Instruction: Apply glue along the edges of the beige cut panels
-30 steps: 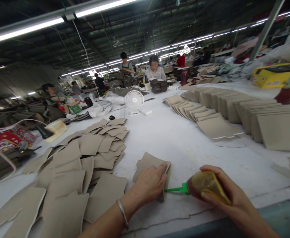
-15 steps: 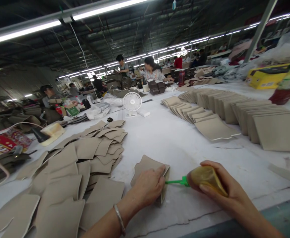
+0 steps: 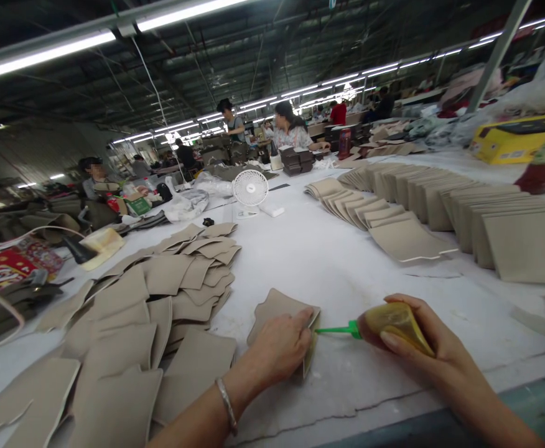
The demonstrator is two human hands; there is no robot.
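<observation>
My left hand (image 3: pixel 279 348), a bracelet on its wrist, lies over a taupe leather-like panel (image 3: pixel 272 305) on the white table. Its fingers are bent, gripping the panel's right edge; the thumb is out of sight. My right hand (image 3: pixel 433 348) is wrapped round a squeeze bottle (image 3: pixel 391 323) of yellowish-brown liquid, tipped to the left. From the bottle runs a thin green nozzle (image 3: pixel 340 330), its tip at the panel's right edge beside my left fingers.
To the left spreads an overlapping heap of taupe panels (image 3: pixel 170 277). A long fanned row of panels (image 3: pixel 463 199) stands at the right. Behind are a small white fan (image 3: pixel 250 188), a yellow box (image 3: pixel 510 140) and a glue-stained block (image 3: pixel 102 246). Co-workers sit and stand farther back.
The bottle's nozzle tip has shifted slightly up along the panel's edge, with my right hand following. My left hand keeps its hold. The whole view has moved a little.
</observation>
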